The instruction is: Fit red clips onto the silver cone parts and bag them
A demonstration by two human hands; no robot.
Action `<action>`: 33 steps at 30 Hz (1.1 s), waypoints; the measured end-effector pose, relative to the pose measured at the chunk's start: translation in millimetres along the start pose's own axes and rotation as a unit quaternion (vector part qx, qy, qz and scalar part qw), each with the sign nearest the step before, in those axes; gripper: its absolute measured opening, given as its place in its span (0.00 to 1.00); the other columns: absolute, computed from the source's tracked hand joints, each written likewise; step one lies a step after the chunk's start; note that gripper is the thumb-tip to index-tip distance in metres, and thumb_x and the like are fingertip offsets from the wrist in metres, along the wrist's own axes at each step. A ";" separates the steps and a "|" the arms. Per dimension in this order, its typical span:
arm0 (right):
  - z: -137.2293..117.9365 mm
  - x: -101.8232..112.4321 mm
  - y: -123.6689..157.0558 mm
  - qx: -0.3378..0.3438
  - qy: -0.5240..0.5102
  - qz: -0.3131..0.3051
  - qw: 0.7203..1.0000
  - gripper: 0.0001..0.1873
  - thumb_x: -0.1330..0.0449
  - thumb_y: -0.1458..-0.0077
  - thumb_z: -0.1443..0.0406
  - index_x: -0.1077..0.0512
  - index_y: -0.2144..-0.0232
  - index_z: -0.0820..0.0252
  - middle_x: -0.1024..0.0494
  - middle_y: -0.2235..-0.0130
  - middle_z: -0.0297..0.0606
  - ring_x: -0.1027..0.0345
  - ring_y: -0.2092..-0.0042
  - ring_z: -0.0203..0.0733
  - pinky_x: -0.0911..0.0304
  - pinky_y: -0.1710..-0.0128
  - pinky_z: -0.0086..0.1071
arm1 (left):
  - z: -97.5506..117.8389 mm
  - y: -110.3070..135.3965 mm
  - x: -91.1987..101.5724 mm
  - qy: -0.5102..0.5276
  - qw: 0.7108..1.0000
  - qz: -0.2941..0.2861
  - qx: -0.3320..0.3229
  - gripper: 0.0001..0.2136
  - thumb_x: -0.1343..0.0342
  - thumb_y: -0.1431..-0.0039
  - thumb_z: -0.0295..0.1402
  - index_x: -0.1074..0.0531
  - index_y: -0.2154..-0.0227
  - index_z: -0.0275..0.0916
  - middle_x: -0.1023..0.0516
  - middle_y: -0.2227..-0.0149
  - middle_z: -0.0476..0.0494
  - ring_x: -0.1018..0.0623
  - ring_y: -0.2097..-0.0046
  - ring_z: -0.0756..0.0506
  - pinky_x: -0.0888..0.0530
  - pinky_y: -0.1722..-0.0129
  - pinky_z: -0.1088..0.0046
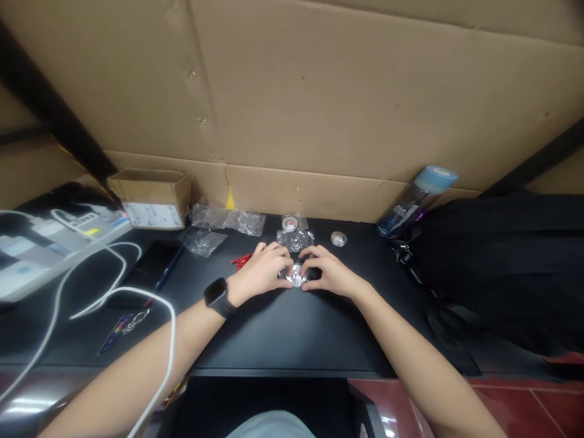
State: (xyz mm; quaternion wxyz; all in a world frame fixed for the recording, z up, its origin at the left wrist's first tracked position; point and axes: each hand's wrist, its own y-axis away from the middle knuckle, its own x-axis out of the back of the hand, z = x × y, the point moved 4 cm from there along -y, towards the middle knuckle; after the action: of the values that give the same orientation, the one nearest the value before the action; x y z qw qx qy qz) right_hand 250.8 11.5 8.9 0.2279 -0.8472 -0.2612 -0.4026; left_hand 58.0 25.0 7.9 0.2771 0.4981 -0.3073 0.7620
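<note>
Both of my hands meet over the middle of a black table [283, 328]. My left hand [262, 267], with a black watch on its wrist, pinches one side of a small clear plastic bag [296, 277] that holds something shiny. My right hand [326, 271] pinches the bag's other side. The bag rests on or just above the tabletop. Behind my left hand lies a small red thing [241, 260]. Just beyond the fingers sit another crumpled clear bag [295, 239], a small round roll [289, 223] and a small silver disc [338, 238].
Cardboard sheets [365, 109] wall off the back. A small cardboard box [152, 198] and several empty clear bags [228, 219] lie at the back left. A power strip [55, 234] with white cables [114, 292] sits left. A blue-capped bottle [417, 201] and a black bag [502, 267] are right.
</note>
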 end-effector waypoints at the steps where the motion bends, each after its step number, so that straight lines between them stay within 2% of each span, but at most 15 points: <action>1: -0.6 0.3 0.4 0.002 0.001 -0.004 1.000 0.15 0.22 0.54 0.59 0.20 0.65 0.53 0.26 0.45 0.39 0.33 0.45 0.50 0.37 0.42 0.44 | -1.4 -0.1 -0.2 0.007 1.000 -0.001 -0.004 0.13 0.28 0.46 0.44 0.22 0.66 0.44 0.22 0.56 0.48 0.28 0.47 0.39 0.42 0.52 0.62; 7: -5.2 -2.6 -1.8 0.012 -0.008 0.000 1.000 0.11 0.26 0.48 0.58 0.22 0.70 0.55 0.21 0.48 0.38 0.32 0.47 0.49 0.35 0.44 0.43 | -8.5 2.3 2.6 0.047 0.997 -0.015 -0.052 0.13 0.28 0.47 0.44 0.22 0.64 0.44 0.23 0.53 0.47 0.29 0.46 0.40 0.38 0.49 0.63; 11: -8.6 -6.4 -3.8 0.021 0.002 0.002 1.000 0.11 0.26 0.48 0.59 0.24 0.72 0.56 0.21 0.49 0.38 0.32 0.48 0.48 0.35 0.45 0.42 | -7.3 5.2 9.0 0.048 0.995 -0.031 -0.082 0.08 0.30 0.44 0.39 0.20 0.63 0.46 0.22 0.52 0.47 0.28 0.46 0.40 0.38 0.46 0.61; 15: -10.2 -8.0 -4.1 0.021 0.018 0.006 1.000 0.13 0.25 0.50 0.58 0.24 0.72 0.56 0.21 0.49 0.38 0.32 0.48 0.48 0.36 0.45 0.42 | -7.7 5.7 20.9 0.071 0.991 -0.045 -0.100 0.05 0.36 0.37 0.40 0.20 0.61 0.48 0.20 0.53 0.48 0.26 0.46 0.41 0.37 0.45 0.61; 19: -15.9 -8.5 -4.3 0.010 0.057 0.000 0.998 0.12 0.26 0.49 0.59 0.25 0.72 0.56 0.19 0.51 0.38 0.31 0.47 0.50 0.39 0.44 0.45 | -21.7 4.3 42.4 0.053 0.996 0.013 -0.069 0.06 0.41 0.33 0.39 0.21 0.61 0.47 0.19 0.55 0.47 0.24 0.49 0.41 0.35 0.47 0.61; 24: -27.6 -7.0 -4.1 -0.002 0.102 0.005 0.995 0.11 0.27 0.49 0.62 0.26 0.66 0.55 0.18 0.54 0.38 0.28 0.49 0.49 0.38 0.46 0.44 | -51.7 6.1 64.6 0.003 0.996 0.080 -0.033 0.08 0.44 0.32 0.38 0.21 0.62 0.44 0.18 0.58 0.46 0.23 0.52 0.41 0.33 0.48 0.60; 29: -31.5 -4.4 -1.9 0.030 0.085 0.003 0.996 0.15 0.26 0.52 0.62 0.26 0.65 0.55 0.24 0.42 0.41 0.32 0.42 0.52 0.38 0.42 0.45 | -72.9 17.0 76.2 -0.011 0.992 0.122 -0.001 0.07 0.45 0.32 0.36 0.22 0.62 0.43 0.17 0.58 0.46 0.22 0.52 0.41 0.32 0.47 0.61; 33: -25.4 -6.3 -2.3 0.033 0.065 0.010 0.997 0.11 0.30 0.44 0.57 0.25 0.66 0.55 0.22 0.47 0.41 0.31 0.44 0.50 0.38 0.41 0.45 | -72.9 31.1 79.1 -0.002 0.991 0.132 0.010 0.07 0.45 0.32 0.37 0.22 0.62 0.44 0.17 0.58 0.46 0.22 0.51 0.42 0.32 0.47 0.62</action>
State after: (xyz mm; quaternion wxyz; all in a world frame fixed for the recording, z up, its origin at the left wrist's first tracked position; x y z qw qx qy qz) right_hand 231.7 -3.5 18.8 0.2759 -0.8139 -0.2510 -0.4455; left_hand -35.3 67.9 52.5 0.1682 0.4576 -0.3638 0.7937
